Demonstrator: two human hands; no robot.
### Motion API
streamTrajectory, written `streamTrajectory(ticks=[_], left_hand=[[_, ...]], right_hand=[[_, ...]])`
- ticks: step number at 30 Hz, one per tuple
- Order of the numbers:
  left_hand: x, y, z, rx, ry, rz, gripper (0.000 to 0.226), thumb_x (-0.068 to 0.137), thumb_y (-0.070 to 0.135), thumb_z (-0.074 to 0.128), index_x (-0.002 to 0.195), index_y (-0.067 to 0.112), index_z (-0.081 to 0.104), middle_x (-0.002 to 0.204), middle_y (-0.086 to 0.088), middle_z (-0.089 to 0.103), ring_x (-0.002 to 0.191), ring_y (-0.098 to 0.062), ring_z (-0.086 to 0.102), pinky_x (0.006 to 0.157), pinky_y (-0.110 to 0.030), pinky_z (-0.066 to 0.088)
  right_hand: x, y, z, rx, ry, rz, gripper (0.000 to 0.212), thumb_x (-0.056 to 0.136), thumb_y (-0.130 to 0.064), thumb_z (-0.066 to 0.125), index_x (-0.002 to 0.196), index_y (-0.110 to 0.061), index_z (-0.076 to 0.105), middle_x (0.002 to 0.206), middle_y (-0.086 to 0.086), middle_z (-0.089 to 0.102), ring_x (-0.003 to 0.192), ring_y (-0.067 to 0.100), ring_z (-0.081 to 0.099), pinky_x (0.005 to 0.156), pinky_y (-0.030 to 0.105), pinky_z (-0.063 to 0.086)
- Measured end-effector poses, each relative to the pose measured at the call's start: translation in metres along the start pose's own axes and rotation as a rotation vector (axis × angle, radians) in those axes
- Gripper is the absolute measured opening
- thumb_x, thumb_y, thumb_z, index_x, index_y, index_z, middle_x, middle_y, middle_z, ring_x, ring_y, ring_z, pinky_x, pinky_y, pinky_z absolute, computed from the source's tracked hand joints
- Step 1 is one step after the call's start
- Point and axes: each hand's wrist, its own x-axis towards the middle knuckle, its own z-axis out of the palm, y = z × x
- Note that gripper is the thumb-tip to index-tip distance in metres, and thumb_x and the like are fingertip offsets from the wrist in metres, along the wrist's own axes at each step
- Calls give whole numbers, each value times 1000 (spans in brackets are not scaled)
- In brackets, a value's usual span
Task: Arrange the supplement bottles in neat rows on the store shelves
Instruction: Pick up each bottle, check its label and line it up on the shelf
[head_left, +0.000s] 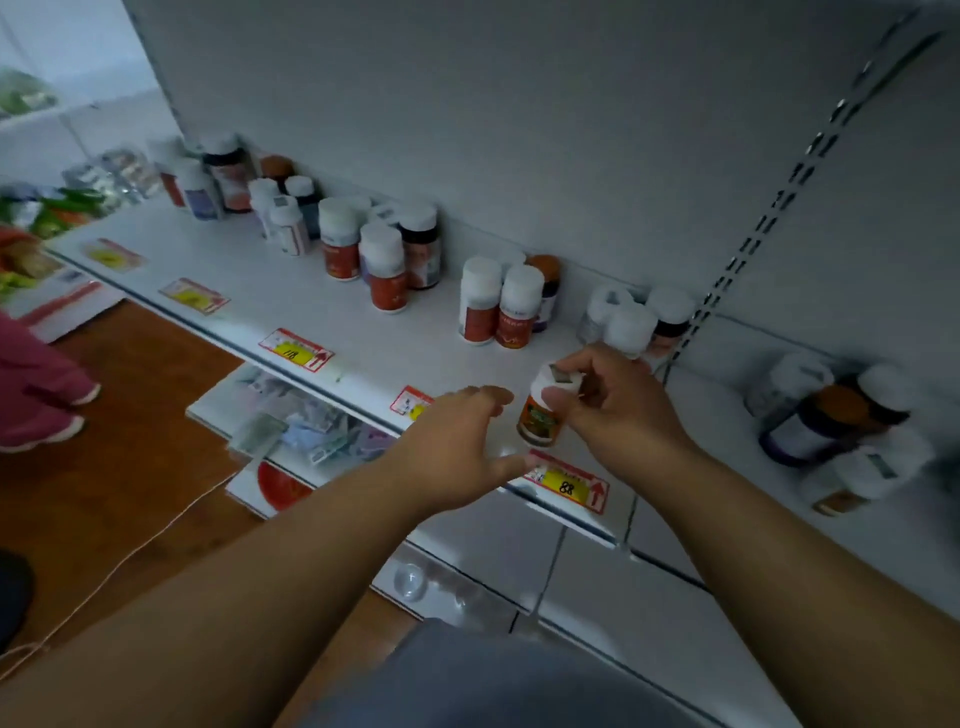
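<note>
My right hand (613, 400) grips a small white-capped bottle with an orange label (540, 415) by its cap, just above the front of the white shelf (270, 291). My left hand (457, 441) hovers to the left of that bottle with fingers spread and relaxed, holding nothing. Clusters of supplement bottles stand along the back of the shelf: a far-left group (218, 176), a middle group (379, 249), two orange-labelled bottles (498, 306), and white-capped bottles (634, 322) just behind my right hand. More bottles (831, 415) stand on the neighbouring shelf section to the right.
Price tags (296, 351) line the shelf's front edge, one (569, 480) below my hands. A slotted upright (753, 244) divides the shelf sections. Lower shelves hold packets (306, 431). A person in pink (36, 384) stands at the left on the brown floor.
</note>
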Motion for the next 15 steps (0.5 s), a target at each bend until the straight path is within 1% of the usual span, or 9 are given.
streamTrajectory(ticks=[2,4,6,7,9,11,12,15], left_hand=[[18,-13,3,146,-2,113,82,77,68,59,141,21,41,142,-3,47,126,-21,44,105,-34,36],[30,-23,9,251,-49,210,89,78,70,55,146,16,35,151,-9,36,137,-27,31,113,-37,26],[37,-31,19,322,-116,287,97,79,75,45,150,12,24,158,-13,21,145,-30,14,119,-41,13],[38,-34,24,337,-131,318,99,80,77,40,151,10,22,159,-14,18,146,-31,11,120,-42,9],[38,-37,32,347,-143,363,99,82,79,33,151,9,21,158,-15,19,146,-32,11,120,-43,8],[37,-37,38,346,-152,385,98,82,79,28,150,8,22,156,-15,24,145,-32,16,119,-44,10],[37,-36,40,342,-148,391,98,82,78,27,150,8,24,154,-15,28,143,-33,19,118,-44,11],[40,-35,44,324,-83,412,90,84,75,28,144,8,34,142,-12,39,132,-31,30,114,-43,21]], right_hand=[[2,2,10,-55,52,49,21,75,-43,72,89,-42,56,88,-24,62,82,-12,58,61,3,41],[0,4,18,-127,81,106,21,77,-40,72,91,-40,56,90,-25,60,84,-10,57,63,5,40],[-5,6,26,-168,88,160,21,80,-36,71,95,-37,56,94,-23,58,86,-5,57,71,14,44],[-8,6,30,-170,98,183,21,81,-34,70,97,-36,56,96,-21,58,88,-2,58,75,18,46],[-14,5,34,-196,139,197,23,83,-28,69,101,-33,57,100,-16,59,88,4,58,77,20,46],[-16,3,38,-276,161,172,24,84,-24,67,105,-27,58,102,-10,59,88,8,56,74,15,41],[-15,2,38,-317,159,161,24,84,-22,66,107,-24,58,103,-8,60,88,9,55,73,15,40],[-9,0,36,-378,128,183,27,87,-20,63,113,-20,57,112,-1,62,92,15,56,80,30,46]])
